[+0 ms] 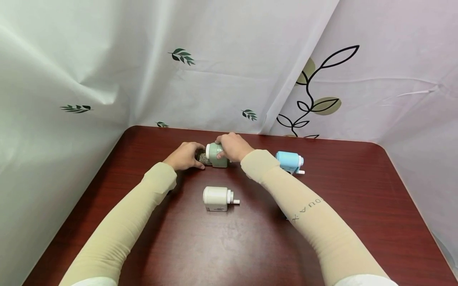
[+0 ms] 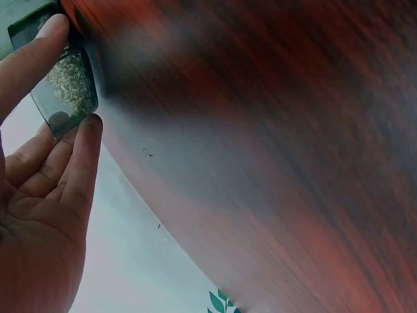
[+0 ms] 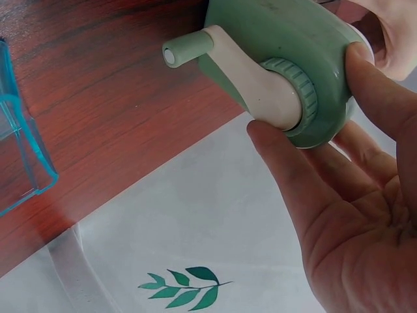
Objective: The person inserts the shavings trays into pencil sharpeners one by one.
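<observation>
At the back of the table, my right hand [image 1: 235, 147] grips the body of a green crank pencil sharpener [image 1: 220, 162]. In the right wrist view, thumb and fingers lie around its rounded green body [image 3: 277, 29], and the pale crank [image 3: 251, 81] points away from the palm. My left hand [image 1: 183, 156] pinches a see-through shavings drawer [image 2: 71, 81] between thumb and fingertips. Pale shavings fill part of this drawer. In the head view the drawer [image 1: 204, 158] is right at the sharpener's left side, in line with its body.
A cream crank sharpener [image 1: 216, 197] lies nearer the front. To the right stands a light blue sharpener [image 1: 287, 160], partly behind the right forearm. A clear blue plastic piece [image 3: 26, 147] shows in the right wrist view. Behind the table hangs a white leaf-print curtain [image 1: 214, 91].
</observation>
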### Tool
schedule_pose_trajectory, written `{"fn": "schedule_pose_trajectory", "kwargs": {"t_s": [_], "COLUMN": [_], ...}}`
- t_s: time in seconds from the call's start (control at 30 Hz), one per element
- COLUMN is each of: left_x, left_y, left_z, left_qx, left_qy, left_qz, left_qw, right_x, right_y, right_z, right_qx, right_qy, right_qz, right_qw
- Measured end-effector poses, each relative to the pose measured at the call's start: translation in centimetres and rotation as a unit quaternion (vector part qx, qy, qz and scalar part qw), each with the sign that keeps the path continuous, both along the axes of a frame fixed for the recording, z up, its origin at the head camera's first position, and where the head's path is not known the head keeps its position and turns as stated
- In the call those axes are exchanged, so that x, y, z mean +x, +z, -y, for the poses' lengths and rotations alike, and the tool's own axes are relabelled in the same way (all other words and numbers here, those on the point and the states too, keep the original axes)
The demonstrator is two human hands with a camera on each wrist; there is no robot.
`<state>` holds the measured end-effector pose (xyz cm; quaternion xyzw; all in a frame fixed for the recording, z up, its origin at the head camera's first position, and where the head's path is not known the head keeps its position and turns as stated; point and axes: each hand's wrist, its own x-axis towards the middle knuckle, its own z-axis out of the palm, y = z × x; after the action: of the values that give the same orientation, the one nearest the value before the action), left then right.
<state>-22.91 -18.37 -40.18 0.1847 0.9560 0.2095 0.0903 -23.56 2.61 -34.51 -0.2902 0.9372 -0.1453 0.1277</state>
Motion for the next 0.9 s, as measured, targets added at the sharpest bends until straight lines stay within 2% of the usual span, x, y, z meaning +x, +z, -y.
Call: {"fn": "schedule_pose_trajectory", "kwargs": {"t_s": [0.9], "left_x": [-0.42], "left_y": [-0.56], "left_z": [-0.96], "left_qx": [0.005], "left_qy": [-0.009], "left_qz": [-0.001], "left_qw": [0.9999], "right_x": [0.02], "right_y": [0.09], "right_z": [0.04], "right_qx": [0.002], "right_qy": [0.005], "right_qz": [-0.007], "right_qw": [1.0]}}
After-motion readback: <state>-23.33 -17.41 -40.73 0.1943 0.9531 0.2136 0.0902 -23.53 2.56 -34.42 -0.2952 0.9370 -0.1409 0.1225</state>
